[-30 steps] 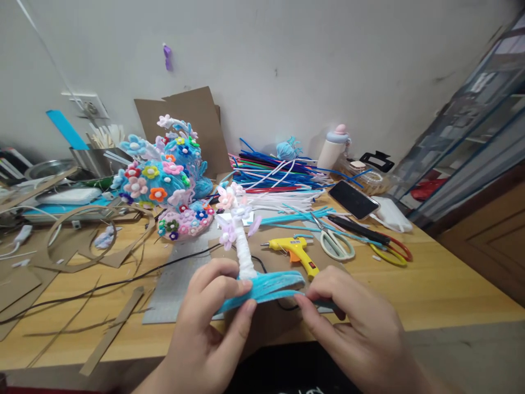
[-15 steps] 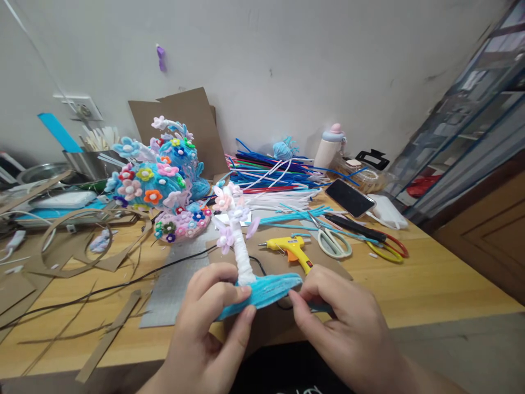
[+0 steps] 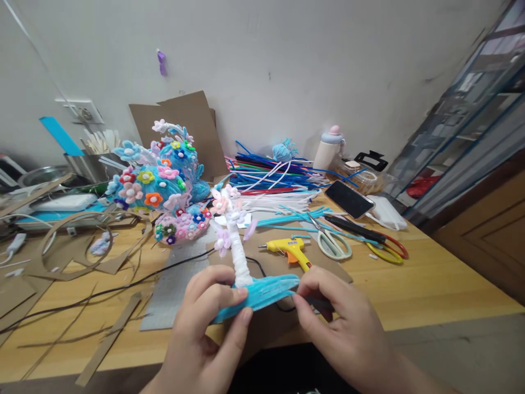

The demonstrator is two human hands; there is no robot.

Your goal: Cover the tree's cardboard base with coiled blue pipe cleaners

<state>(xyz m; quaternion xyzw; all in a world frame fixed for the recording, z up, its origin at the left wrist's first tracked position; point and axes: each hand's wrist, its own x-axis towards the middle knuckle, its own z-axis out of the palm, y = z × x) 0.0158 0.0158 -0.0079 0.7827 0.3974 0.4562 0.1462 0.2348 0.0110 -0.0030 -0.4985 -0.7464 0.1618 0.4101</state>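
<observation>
At the table's front, my left hand [image 3: 213, 323] is closed on a light-blue fuzzy base [image 3: 258, 295], thumb below and fingers above. From the base rises a white wrapped stem [image 3: 240, 260], leaning slightly left, with pink and lilac pipe-cleaner flowers [image 3: 221, 221] on it. My right hand [image 3: 340, 323] is closed in a pinch on the end of a light-blue pipe cleaner [image 3: 290, 294] at the base's right end. A narrow gap shows between that strand and the rest of the base. The right hand's curled fingers are partly hidden.
Beyond the hands lie a yellow glue gun [image 3: 289, 249], scissors [image 3: 333, 241], pliers [image 3: 381, 243] and a phone [image 3: 350, 198]. Pipe cleaners [image 3: 270, 178] are heaped by the wall. A flower-covered blue piece [image 3: 159, 180] stands left. A black cord [image 3: 143, 276] crosses the table among cardboard scraps [image 3: 110, 336].
The strand at the base's right end has come slightly apart from the base, within my right hand's pinch. The base and stem have shifted a little left with my left hand.
</observation>
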